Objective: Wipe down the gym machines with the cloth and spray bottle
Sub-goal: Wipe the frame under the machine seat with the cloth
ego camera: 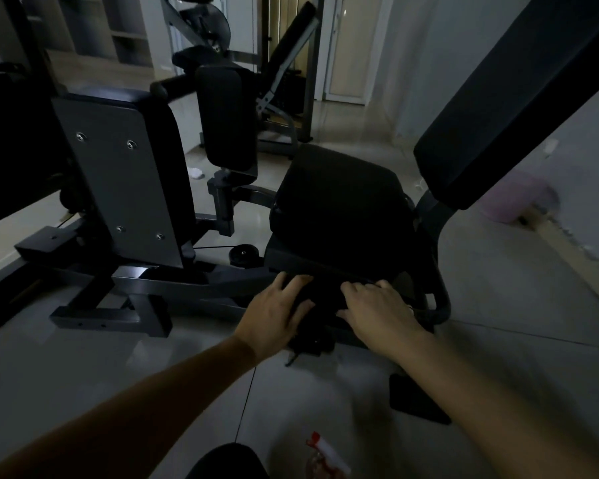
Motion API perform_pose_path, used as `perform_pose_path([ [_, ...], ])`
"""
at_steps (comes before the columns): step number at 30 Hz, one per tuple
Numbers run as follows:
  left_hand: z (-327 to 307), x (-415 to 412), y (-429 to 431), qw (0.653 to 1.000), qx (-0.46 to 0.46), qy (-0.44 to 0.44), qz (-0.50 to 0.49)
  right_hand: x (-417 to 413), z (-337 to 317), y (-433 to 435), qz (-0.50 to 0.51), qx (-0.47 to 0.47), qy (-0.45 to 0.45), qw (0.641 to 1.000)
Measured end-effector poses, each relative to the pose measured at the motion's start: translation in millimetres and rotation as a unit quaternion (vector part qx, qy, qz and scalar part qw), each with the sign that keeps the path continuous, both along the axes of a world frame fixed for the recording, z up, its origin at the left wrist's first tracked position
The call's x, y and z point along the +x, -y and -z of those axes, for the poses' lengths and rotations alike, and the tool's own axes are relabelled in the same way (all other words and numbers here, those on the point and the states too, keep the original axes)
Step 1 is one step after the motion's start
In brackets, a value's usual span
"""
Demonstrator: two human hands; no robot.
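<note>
Head view shows a dim room with a black gym machine [125, 174]. Both hands are down at the front edge of its seat [339, 202]. The left hand [274, 314] lies with its fingers [293, 281] spread out flat on a dark lump [320, 299]. That lump may be the cloth, but it is too dark to be sure. The right hand [377, 312] has its fingers [360, 288] bent over the same lump, and I cannot tell if they pinch it. The spray bottle [325, 458], with its red and white top, is on the floor [83, 368] near the person's knee [227, 461], well apart from both hands.

A bump from the knee could tip the bottle and make the floor wet and slippery. In this poor light, dirty spots could be missed. No words or brand names can be read anywhere.
</note>
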State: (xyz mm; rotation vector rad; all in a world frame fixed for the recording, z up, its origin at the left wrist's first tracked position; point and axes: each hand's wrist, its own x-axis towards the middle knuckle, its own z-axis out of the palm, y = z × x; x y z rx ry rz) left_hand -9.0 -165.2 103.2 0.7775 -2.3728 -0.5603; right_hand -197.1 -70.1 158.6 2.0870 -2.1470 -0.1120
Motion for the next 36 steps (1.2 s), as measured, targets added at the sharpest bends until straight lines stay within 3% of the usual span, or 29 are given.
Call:
perform_pose_path([
  [4, -16.2, -3.8, -1.7, 0.995, 0.101, -0.017, -0.007, -0.2, 0.4, -0.1, -0.011, -0.010, 0.007, 1.000],
  [6, -22.3, -12.9, 2.6, 0.988, 0.135, -0.010, -0.069, -0.4, -1.4, 0.6, -0.017, -0.006, 0.008, 1.000],
  [8, -37.9, -27.4, 13.1, 0.975, 0.170, 0.080, -0.115, -0.4, -1.3, 2.2, -0.019, -0.003, 0.003, 1.000],
  [10, -59.5, -40.1, 20.5, 0.939, 0.263, 0.177, -0.133, 0.4, 0.1, 1.6, -0.019, -0.010, 0.002, 1.000],
  [12, -69.3, -44.9, 26.6, 0.916, 0.309, 0.212, -0.142, 1.0, 1.2, 1.1, -0.022, -0.016, -0.003, 1.000],
  [14, -66.4, -44.3, 25.7, 0.926, 0.276, 0.213, -0.147, 1.1, 0.2, -0.8, -0.022, -0.019, -0.002, 1.000],
  [17, -34.6, -29.0, 5.6, 0.968, 0.186, 0.047, -0.159, 2.2, -1.9, -1.1, -0.022, -0.017, -0.005, 1.000],
  [19, -13.7, -20.6, -16.0, 0.972, 0.162, -0.067, -0.158, 2.5, -3.4, -1.5, -0.024, -0.019, -0.010, 0.999],
  [22, 7.7, -15.8, -37.9, 0.978, 0.134, -0.102, -0.124, 0.6, -0.3, -2.7, -0.025, -0.028, -0.004, 0.999],
  [27, -1.1, -17.2, -36.2, 0.975, 0.137, -0.093, -0.146, -1.1, 8.9, -0.4, -0.015, -0.043, 0.005, 0.999],
  [32, -29.8, -24.5, -19.9, 0.974, 0.153, -0.003, -0.166, -0.9, 16.7, -0.5, -0.007, -0.058, 0.017, 0.998],
  [34, -44.9, -33.6, -8.0, 0.966, 0.140, 0.089, -0.199, -0.6, 18.9, 0.6, -0.005, -0.064, 0.018, 0.998],
  [36, -62.2, -43.9, 4.7, 0.944, 0.200, 0.183, -0.188, -0.7, 19.8, 1.7, -0.003, -0.061, 0.016, 0.998],
])
